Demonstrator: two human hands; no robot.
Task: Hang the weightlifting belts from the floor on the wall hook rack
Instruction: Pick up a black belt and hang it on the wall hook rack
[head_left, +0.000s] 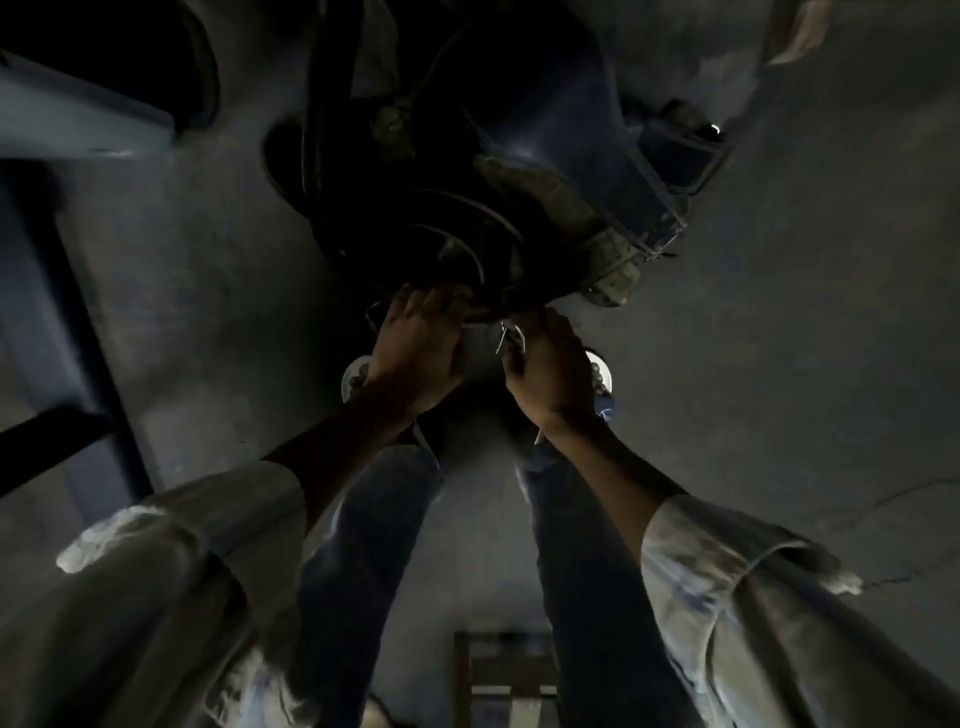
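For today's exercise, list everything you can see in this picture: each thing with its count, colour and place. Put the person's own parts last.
Belts: a pile, count unclear, dark, on the floor ahead of the hands.
Blue belt: one, blue, right side of the pile.
Floor: one, grey, all around.
Metal frame: one, dark, left edge.
Wooden frame: one, brown, bottom centre.
Shoes: two, white-toed, under the hands.
Left hand: on the pile's near edge.
Right hand: at the pile's edge, by a metal buckle.

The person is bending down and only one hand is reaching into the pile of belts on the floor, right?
Not quite. The head view shows both hands at the pile of belts on the floor: the left hand rests on its near edge, and the right hand is beside it, pinching what looks like a metal buckle. The person is bending down, as you said.
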